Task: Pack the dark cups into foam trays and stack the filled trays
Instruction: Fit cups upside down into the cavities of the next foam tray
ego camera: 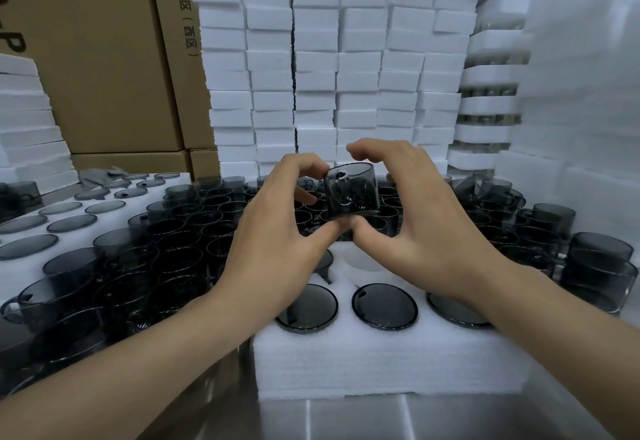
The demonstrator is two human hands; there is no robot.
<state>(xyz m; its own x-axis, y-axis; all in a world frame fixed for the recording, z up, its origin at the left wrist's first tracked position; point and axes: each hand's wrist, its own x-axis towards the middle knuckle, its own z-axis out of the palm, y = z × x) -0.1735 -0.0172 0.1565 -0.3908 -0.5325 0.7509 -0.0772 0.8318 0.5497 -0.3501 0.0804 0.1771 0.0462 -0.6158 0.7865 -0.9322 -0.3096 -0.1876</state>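
Note:
A dark smoky glass cup [351, 193] is held upside down in mid-air above the white foam tray [381, 363] in front of me. My left hand [277, 231] and my right hand [412, 218] both grip it, thumbs under its rim and fingers curled over its sides and top. The tray's near row holds cups in its round holes, showing as dark discs [306, 308] [384, 306] [453, 311]. In the far row one more cup sits partly hidden under my left hand, and an empty hole [367, 259] lies below the held cup.
Loose dark cups [166, 259] crowd the table left and behind, with more at the right [595, 266]. A filled foam tray [69, 218] lies at the left. Stacked white foam blocks [315, 69] form a wall behind, cardboard boxes [104, 58] at back left, foam sheets at right. Steel table edge below.

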